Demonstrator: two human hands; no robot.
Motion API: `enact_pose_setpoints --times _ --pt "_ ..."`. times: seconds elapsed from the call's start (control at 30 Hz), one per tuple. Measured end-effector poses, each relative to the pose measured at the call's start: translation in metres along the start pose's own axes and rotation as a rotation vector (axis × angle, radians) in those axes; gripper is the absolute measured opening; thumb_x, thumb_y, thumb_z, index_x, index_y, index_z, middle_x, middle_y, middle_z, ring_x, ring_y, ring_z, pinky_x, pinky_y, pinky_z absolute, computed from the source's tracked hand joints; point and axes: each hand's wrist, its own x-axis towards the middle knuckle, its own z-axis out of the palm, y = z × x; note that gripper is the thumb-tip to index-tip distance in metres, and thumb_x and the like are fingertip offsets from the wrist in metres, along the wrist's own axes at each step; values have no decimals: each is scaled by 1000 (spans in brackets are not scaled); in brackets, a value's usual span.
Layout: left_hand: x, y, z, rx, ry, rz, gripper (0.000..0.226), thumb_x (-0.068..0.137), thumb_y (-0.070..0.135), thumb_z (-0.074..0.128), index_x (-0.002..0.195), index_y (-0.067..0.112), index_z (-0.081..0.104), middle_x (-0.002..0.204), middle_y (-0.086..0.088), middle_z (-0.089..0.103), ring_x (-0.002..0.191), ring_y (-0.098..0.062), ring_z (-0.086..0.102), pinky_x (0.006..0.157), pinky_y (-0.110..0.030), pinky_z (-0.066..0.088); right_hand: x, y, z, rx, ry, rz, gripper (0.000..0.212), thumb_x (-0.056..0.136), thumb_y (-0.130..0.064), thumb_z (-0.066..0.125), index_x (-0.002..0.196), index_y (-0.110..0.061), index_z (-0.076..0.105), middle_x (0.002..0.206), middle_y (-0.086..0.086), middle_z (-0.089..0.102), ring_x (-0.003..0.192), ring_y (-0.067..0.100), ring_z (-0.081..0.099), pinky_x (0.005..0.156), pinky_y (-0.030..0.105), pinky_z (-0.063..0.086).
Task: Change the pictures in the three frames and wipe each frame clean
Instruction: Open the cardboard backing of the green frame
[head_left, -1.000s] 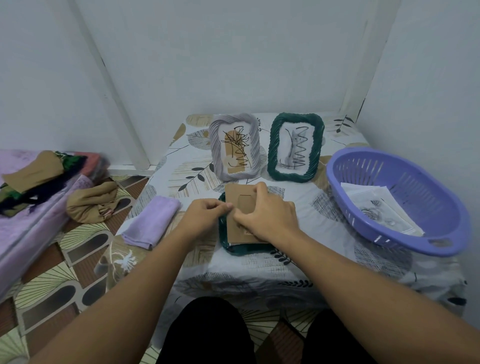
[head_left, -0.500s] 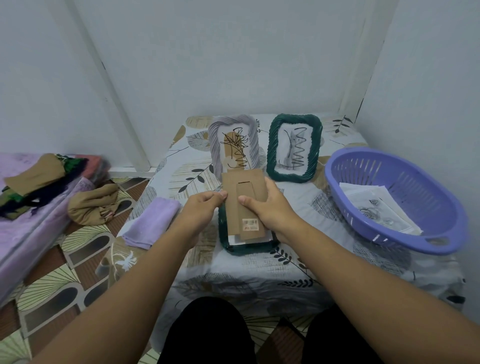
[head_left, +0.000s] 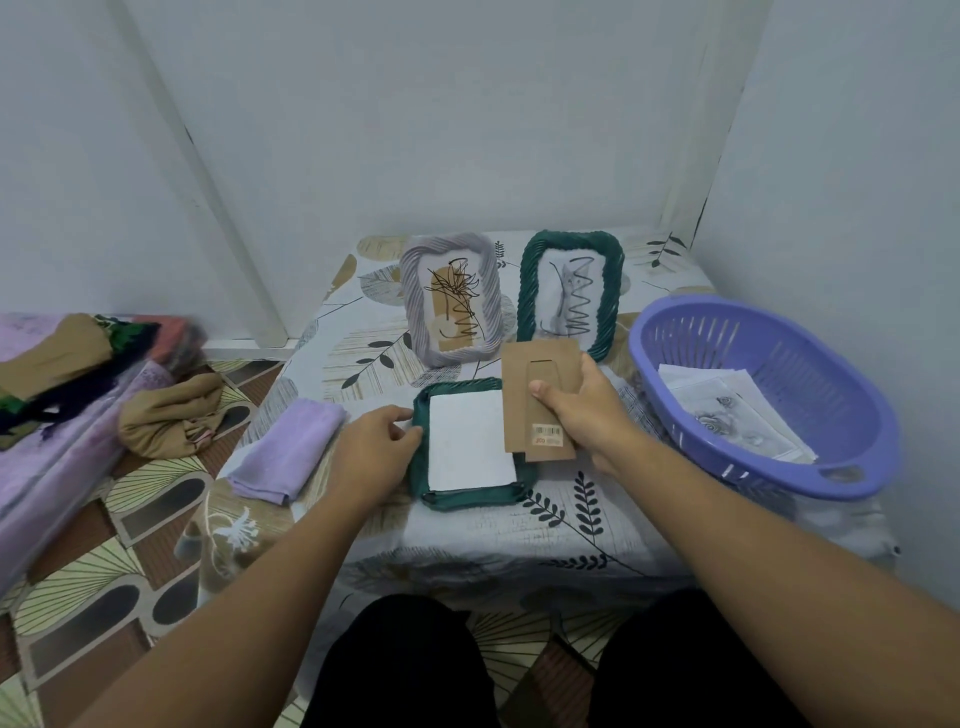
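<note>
A dark green frame (head_left: 470, 498) lies face down on the low table, its back open, with the white back of a picture (head_left: 467, 441) showing inside it. My right hand (head_left: 587, 410) grips the brown cardboard backing board (head_left: 540, 384), lifted to the right of that frame. My left hand (head_left: 376, 449) rests at the frame's left edge with its fingers curled against the rim. Behind them a lilac-grey frame (head_left: 451, 299) and a second green frame (head_left: 570, 291) stand upright, each with a line drawing in it.
A purple plastic basket (head_left: 763, 400) with loose printed pictures (head_left: 737, 415) sits at the table's right. A folded lilac cloth (head_left: 288, 449) lies at the left edge. Piled clothes (head_left: 166, 415) lie on the floor to the left. Walls close in behind and at the right.
The backing board has come off the lying green frame: my right hand lifted it up and to the right, uncovering the white picture back. My left hand let go of the board and went to the frame's left edge.
</note>
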Motion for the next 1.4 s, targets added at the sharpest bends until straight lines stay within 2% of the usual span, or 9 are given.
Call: enact_pose_setpoints --times 0.23,0.4,0.53,0.63,0.73,0.87,1.07,1.2,1.4 --pt "-8 -19 -8 -54 124 -2 26 95 24 65 117 15 75 69 5 69 69 -7 61 63 -20 44 5 10 -11 -134 -21 103 45 92 -29 74 128 -29 47 113 -1 71 93 20 70 78 40 60" --pt "-12 -19 -5 -87 179 -17 27 92 23 66 116 16 77 71 8 69 69 -3 60 63 -17 42 25 38 -7 -359 12 130 58 57 -70 65 105 -43 46 106 -10 70 101 26 68 97 57 49" --pt "-14 -17 -5 -88 186 -13 28 91 22 66 116 15 77 71 8 69 69 -2 60 63 -13 42 -3 17 -4 -726 45 162 58 82 -70 60 128 -35 52 137 8 43 128 36 43 109 51 31" --pt "-15 -18 -5 -120 197 -39 29 90 22 66 117 17 77 74 8 70 71 -1 61 63 -11 39 -7 15 -1 -773 95 87 58 88 -63 62 135 -33 48 142 11 31 134 39 33 112 52 26" --pt "-15 -18 -5 -126 201 -45 28 90 23 66 115 18 77 74 9 70 72 -1 61 62 -10 39 -9 12 9 -768 150 -94 47 91 -57 61 133 -38 51 135 4 40 129 30 38 110 47 26" --pt "-13 -18 -4 -127 205 -50 26 90 25 67 113 19 78 73 11 70 72 -1 62 61 -12 40 -16 2 33 -720 83 -256 21 90 -58 61 96 -38 66 110 -10 55 112 18 51 100 42 30" --pt "-13 -21 -4 -131 211 -47 24 90 26 67 110 20 79 71 10 70 71 -3 63 63 -14 43 -16 0 63 -810 16 -201 44 78 -74 67 75 -31 63 90 -15 66 105 16 60 92 47 35" --pt "-12 -21 -5 -132 216 -39 23 90 25 66 108 19 80 70 10 70 70 -3 62 62 -14 43 -17 -1 69 -836 35 -183 46 71 -72 75 75 -27 66 84 -15 65 94 18 60 82 42 30" --pt "-13 -22 -5 -136 212 -34 23 90 25 66 108 19 80 70 8 70 70 -7 64 64 -18 47 -14 2 70 -775 35 -125 43 70 -68 79 79 -29 64 84 -14 67 92 16 62 88 42 36"
